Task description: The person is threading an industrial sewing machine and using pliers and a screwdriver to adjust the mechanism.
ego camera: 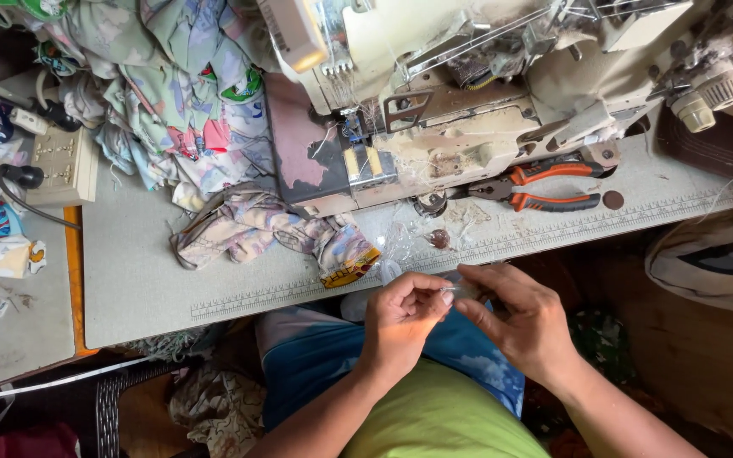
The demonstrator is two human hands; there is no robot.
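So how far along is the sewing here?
Printed cloth is heaped left of the machine; whether it is finished I cannot tell. In hand: left hand and right hand pinch something tiny. One cloth piece lies by the machine; pliers lie idle.

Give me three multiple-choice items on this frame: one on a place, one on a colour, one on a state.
1. Where do the pliers lie?
A. on the table beside the sewing machine
B. on the lap
C. on the floor

2. What colour are the plier handles?
A. blue
B. orange and black
C. green

3. What are the left hand and right hand doing?
A. resting flat on the table
B. pinching a small item between them
C. gripping the pliers

Answers: A, they lie on the table by the machine's base; B, the handles show it; B, fingertips meet over the lap.
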